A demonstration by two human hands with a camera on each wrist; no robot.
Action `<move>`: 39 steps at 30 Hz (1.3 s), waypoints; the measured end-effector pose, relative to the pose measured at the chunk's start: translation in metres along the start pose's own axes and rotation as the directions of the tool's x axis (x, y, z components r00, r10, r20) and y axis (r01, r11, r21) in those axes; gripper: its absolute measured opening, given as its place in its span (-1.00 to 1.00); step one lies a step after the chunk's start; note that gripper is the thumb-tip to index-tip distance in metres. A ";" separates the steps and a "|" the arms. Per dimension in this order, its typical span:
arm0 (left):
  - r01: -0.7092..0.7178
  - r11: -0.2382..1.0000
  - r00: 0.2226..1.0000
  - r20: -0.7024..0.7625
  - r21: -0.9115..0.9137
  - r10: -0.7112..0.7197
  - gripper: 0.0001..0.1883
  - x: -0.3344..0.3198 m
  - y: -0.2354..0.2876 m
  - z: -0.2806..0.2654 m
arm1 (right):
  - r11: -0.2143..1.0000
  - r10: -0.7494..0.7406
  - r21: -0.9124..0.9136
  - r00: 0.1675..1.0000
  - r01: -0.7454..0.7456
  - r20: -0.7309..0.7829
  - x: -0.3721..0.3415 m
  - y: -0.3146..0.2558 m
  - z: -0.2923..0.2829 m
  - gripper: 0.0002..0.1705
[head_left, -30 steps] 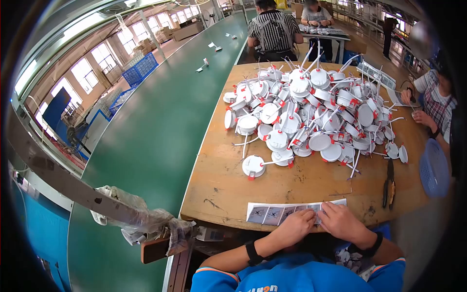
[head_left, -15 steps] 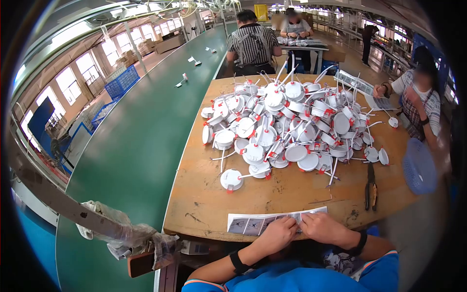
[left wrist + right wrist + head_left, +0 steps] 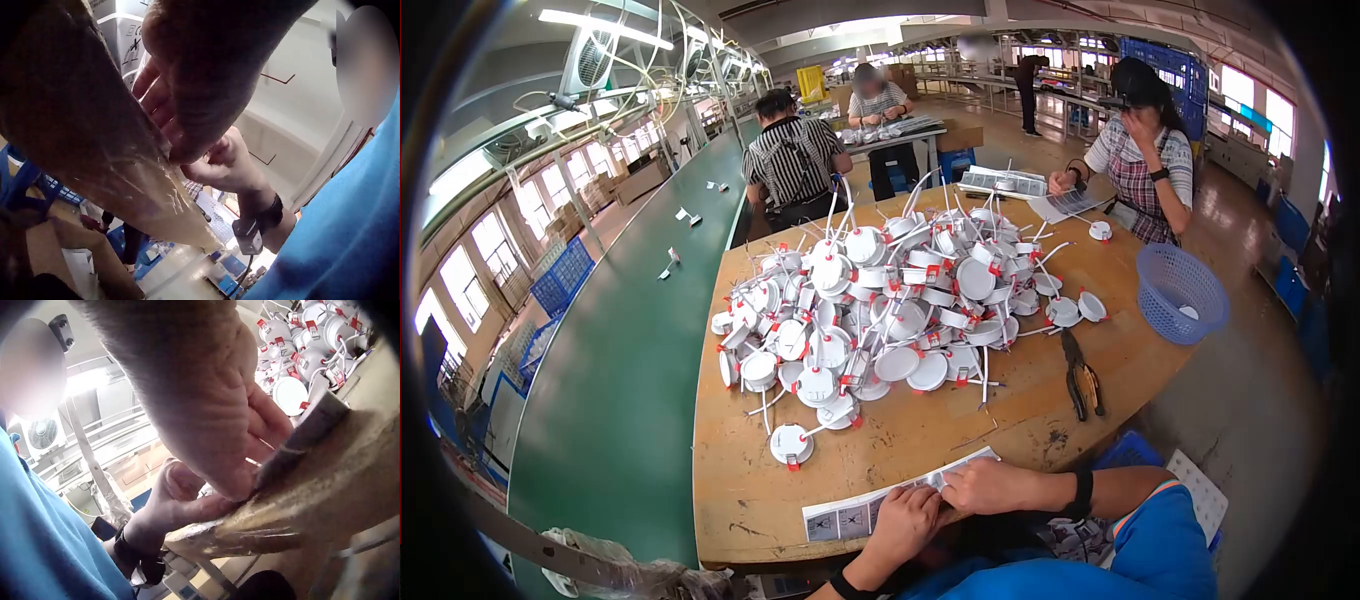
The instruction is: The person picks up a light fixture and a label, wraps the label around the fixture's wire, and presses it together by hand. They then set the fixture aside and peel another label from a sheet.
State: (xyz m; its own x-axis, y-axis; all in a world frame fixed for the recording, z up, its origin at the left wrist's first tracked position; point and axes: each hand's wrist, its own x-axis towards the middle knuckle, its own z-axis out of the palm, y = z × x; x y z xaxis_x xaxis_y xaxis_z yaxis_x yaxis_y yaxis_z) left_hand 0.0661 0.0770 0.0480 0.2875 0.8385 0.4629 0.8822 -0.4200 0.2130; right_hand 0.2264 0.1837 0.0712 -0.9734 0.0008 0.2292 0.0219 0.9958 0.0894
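A long printed label sheet [image 3: 824,527] with grey squares lies along the near edge of the wooden table [image 3: 740,490]. My left hand [image 3: 903,524] holds it near its middle, fingers bent over it. Close beside it, my right hand [image 3: 990,490] pinches the sheet toward its right end with curled fingers. In the right wrist view the sheet [image 3: 312,428] stands slightly raised at the table edge, under the right hand [image 3: 200,406]. From the left wrist, both thumbs show close together at the edge, and part of the sheet [image 3: 122,37] is visible.
A big heap of round white downlights [image 3: 897,363] with red clips and cables covers the table's middle. Pliers [image 3: 1082,375] lie to its right, near a blue basket [image 3: 1182,290]. A green conveyor [image 3: 615,400] runs along the left. A person [image 3: 1145,150] sits across at right.
The head view has swung right, so the table and sheet sit further left in it. Both hands stay close together on the sheet. The person opposite has raised a hand to the face.
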 end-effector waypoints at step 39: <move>-0.066 0.994 0.986 0.148 -0.087 0.078 -0.83 -0.011 0.025 -0.103 | 0.954 -0.114 0.286 0.990 0.087 0.078 0.002 -0.010 -0.134 -0.77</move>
State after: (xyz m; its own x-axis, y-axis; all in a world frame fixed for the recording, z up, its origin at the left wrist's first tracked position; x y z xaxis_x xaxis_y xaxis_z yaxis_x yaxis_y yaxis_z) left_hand 0.0463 0.0215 0.1363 0.4077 0.8450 0.3460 0.8254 -0.5031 0.2560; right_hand 0.2545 0.1611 0.2010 -0.9844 -0.1052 0.1413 -0.1290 0.9767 -0.1716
